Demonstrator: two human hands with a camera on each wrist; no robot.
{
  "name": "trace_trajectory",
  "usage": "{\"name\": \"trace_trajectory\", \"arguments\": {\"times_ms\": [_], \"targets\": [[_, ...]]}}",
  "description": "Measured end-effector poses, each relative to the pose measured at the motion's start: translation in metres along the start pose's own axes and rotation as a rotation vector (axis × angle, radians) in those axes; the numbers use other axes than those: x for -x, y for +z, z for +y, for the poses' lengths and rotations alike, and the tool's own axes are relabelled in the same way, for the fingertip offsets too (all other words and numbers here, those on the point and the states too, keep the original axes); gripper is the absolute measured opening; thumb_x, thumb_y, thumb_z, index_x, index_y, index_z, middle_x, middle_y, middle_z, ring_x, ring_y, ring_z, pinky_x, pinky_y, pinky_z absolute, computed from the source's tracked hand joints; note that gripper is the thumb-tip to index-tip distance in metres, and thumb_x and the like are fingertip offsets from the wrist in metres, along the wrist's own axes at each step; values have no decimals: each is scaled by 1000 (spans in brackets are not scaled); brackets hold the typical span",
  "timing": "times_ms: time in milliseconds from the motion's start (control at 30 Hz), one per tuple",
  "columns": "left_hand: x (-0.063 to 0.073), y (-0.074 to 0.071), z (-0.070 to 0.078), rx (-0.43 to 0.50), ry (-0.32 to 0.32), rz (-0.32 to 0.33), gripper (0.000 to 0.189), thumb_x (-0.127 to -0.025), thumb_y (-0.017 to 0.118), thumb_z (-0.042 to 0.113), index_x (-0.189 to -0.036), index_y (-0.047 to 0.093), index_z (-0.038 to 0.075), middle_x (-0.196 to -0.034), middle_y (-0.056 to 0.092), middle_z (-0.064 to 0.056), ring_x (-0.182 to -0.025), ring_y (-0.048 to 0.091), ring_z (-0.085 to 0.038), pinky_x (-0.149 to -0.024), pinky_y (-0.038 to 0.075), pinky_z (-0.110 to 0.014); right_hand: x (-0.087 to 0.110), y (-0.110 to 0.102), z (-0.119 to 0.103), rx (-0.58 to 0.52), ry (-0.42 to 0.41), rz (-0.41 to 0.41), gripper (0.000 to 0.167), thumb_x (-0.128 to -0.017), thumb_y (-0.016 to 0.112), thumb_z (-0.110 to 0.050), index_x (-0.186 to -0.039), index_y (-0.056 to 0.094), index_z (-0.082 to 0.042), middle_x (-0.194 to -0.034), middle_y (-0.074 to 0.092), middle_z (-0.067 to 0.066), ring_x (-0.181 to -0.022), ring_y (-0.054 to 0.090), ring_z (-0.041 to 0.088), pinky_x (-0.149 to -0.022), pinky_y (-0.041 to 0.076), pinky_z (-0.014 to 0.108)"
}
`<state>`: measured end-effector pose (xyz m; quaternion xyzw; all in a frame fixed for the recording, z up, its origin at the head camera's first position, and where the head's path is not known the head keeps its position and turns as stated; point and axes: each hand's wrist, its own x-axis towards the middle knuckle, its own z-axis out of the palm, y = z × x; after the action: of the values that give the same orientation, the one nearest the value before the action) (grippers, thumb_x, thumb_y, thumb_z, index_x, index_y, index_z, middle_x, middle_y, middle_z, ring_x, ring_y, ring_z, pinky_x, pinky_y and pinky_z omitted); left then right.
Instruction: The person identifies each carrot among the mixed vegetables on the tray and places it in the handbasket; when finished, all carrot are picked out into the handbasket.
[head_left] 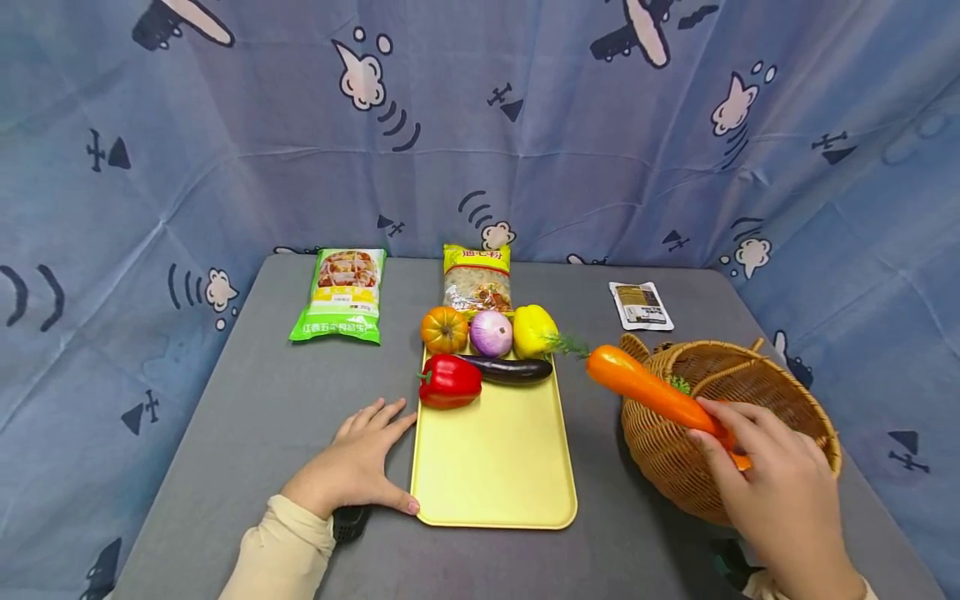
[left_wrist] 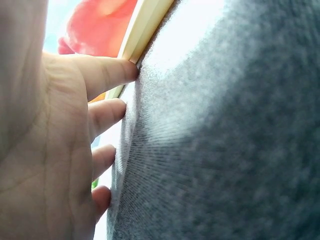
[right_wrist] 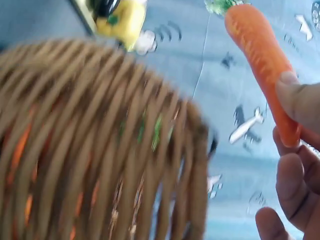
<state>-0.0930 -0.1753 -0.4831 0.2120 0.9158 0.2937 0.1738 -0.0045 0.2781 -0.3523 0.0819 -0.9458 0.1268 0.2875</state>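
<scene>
My right hand (head_left: 780, 475) pinches a carrot (head_left: 652, 390) near its narrow end, above the wicker basket (head_left: 660, 454). The carrot's green top points left toward the yellow tray (head_left: 495, 467). In the right wrist view the thumb lies along the carrot (right_wrist: 260, 55), clear of the basket's woven side (right_wrist: 100, 150). My left hand (head_left: 356, 462) is spread at the tray's left edge, thumb at the near corner and fingertips on the table. On the tray's far half lie a red bell pepper (head_left: 450, 382), an eggplant (head_left: 510, 369), an orange pumpkin (head_left: 444, 330), a purple onion (head_left: 491, 334) and a yellow pepper (head_left: 534, 331).
Behind the tray lies a yellow noodle packet (head_left: 477, 279). A green food bag (head_left: 341, 296) is at the back left, and a small white-and-brown packet (head_left: 641, 306) at the back right. Some greenery (head_left: 679, 384) and orange show inside the basket. A patterned blue curtain (head_left: 480, 125) hangs behind the grey table.
</scene>
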Motion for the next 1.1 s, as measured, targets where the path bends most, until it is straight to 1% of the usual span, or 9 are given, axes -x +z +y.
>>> {"name": "trace_trajectory", "arguments": {"times_ms": [67, 233, 333, 400, 467, 567, 833, 967, 1100], "targets": [[-1, -1, 2, -3, 0, -6, 132, -58, 95, 73, -165, 44, 13, -173, 29, -13, -160, 14, -42, -124, 9, -66, 5, -5, 8, 33, 71, 4, 48, -78, 93, -5, -123, 76, -2, -112, 71, 19, -84, 65, 42, -74, 39, 55], [0, -4, 3, 0, 0, -19, 132, -59, 95, 71, -165, 43, 13, -173, 28, -14, -160, 13, -42, -124, 8, -66, 17, -15, 25, 130, 247, 1, 42, -87, 87, -5, -126, 73, 3, -119, 67, 26, -83, 64, 45, -71, 38, 57], [1, -5, 2, 6, -13, -28, 132, -60, 96, 70, -166, 42, 13, -174, 27, -14, -161, 12, -42, -125, 7, -65, 22, -20, 30, 172, 348, 11, 38, -93, 82, -6, -128, 71, 7, -121, 65, 30, -90, 63, 49, -78, 40, 62], [2, -6, 1, 8, -24, -32, 132, -60, 96, 70, -166, 41, 13, -174, 27, -13, -161, 12, -42, -125, 7, -66, 22, -22, 33, 184, 407, 14, 37, -97, 78, -7, -130, 69, 9, -123, 63, 32, -94, 61, 51, -87, 39, 69], [3, -7, 1, 8, -32, -35, 132, -60, 96, 70, -166, 41, 13, -174, 27, -13, -161, 12, -43, -125, 7, -66, 23, -24, 36, 196, 462, -13, 38, -101, 74, -9, -133, 66, 10, -126, 60, 34, -99, 59, 53, -95, 36, 74], [5, -8, 0, 10, -41, -33, 133, -60, 95, 71, -166, 41, 14, -174, 27, -14, -160, 12, -44, -124, 7, -68, 24, -24, 43, 221, 521, -85, 40, -105, 69, -14, -137, 63, 10, -128, 57, 35, -100, 54, 53, -99, 33, 76], [5, -8, -5, -2, -45, -18, 133, -59, 95, 73, -166, 42, 15, -173, 27, -13, -160, 13, -44, -124, 9, -68, 28, -17, 62, 236, 560, -219, 45, -106, 70, -22, -137, 61, 9, -134, 54, 39, -109, 45, 59, -97, 29, 79], [5, -8, -4, 4, -47, -20, 133, -59, 95, 72, -166, 42, 15, -173, 28, -13, -160, 13, -44, -124, 9, -68, 27, -15, 65, 260, 552, -269, 46, -104, 73, -25, -135, 63, 8, -129, 57, 38, -110, 44, 60, -94, 31, 80], [5, -7, -3, 12, -46, -22, 132, -59, 96, 71, -166, 42, 14, -173, 28, -14, -160, 13, -44, -124, 8, -68, 28, -14, 66, 280, 593, -315, 50, -103, 72, -30, -135, 62, 7, -127, 57, 38, -116, 42, 60, -96, 30, 81]]}}
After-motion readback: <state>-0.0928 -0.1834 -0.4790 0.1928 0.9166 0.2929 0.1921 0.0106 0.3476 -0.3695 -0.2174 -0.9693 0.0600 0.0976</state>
